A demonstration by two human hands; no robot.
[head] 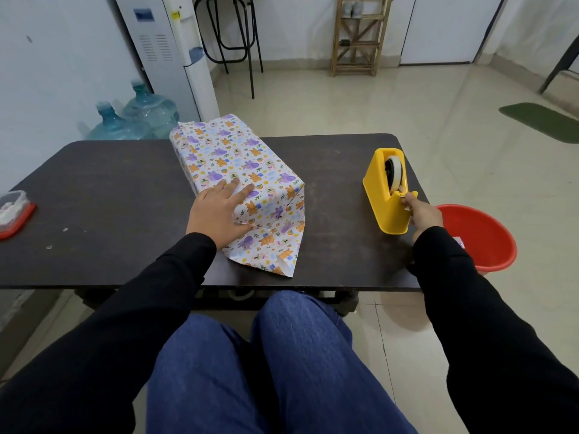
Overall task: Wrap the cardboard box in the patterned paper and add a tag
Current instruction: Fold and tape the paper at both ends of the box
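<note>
Box (232, 164) long axis runs away from viewer — left hand (216, 214) flat on paper; right hand (421, 211) pinches tape end.

Plain indoor room, likely a small office or utility space; cannot tell for sure. Glossy cream tiled floor (360, 108), white walls. Low dark table (109, 198) in the middle. White water dispenser (169, 48) standing at back left, two blue water jugs (138, 117) on the floor beside it. Folded black metal stand (232, 36) against the far wall, small wooden rack (358, 36) next to it. Green mat (545, 120) at right. Red plastic tub (479, 239) on the floor just beside the table.
</note>
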